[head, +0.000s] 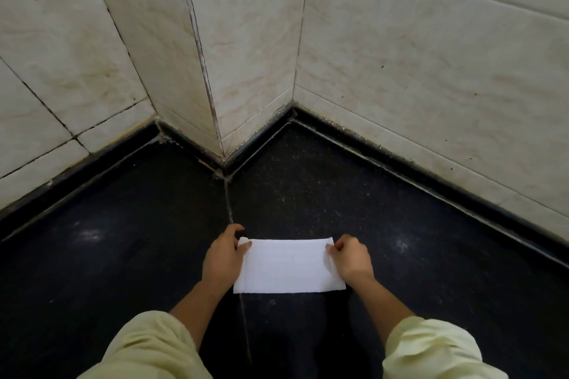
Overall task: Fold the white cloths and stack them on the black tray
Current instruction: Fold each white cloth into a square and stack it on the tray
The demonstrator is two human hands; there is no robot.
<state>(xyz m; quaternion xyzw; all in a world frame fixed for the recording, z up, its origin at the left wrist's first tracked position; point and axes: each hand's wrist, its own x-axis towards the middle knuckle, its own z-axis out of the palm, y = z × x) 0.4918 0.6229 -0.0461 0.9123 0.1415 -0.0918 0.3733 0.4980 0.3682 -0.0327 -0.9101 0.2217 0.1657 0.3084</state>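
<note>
White cloth (pixel 288 266) is seen lying flat on the black counter (pixel 123 255) as a neat rectangle (long edges running 9 to 3 o'clock), low in the view at 6 o'clock. Its 10 o'clock corner is pinched by the left hand (pixel 223 255). Its 2 o'clock corner is pinched by the right hand (pixel 349 257), fingers curled. Pale yellow sleeves (pixel 147 344) are worn on both arms. Tiled walls (pixel 400 55) are noted at 12 o'clock.
</note>
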